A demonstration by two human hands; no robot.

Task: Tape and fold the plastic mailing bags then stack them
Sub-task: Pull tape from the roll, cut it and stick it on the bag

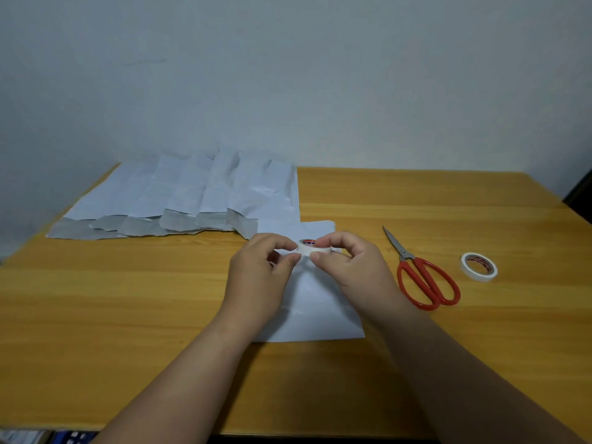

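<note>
A white plastic mailing bag (317,312) lies flat on the wooden table (128,299) in front of me. Above its far end, both hands hold a small white tape roll (312,246). My right hand (349,270) grips the roll between thumb and fingers. My left hand (262,270) pinches at the roll's left side with thumb and forefinger. Several more white and grey mailing bags (192,193) lie fanned out, overlapping, at the back left of the table.
Red-handled scissors (419,277) lie to the right of my right hand, blades pointing away. A second white tape roll (479,266) sits further right. A pale wall (288,75) rises behind the table. The table's right edge is near a dark object (581,193).
</note>
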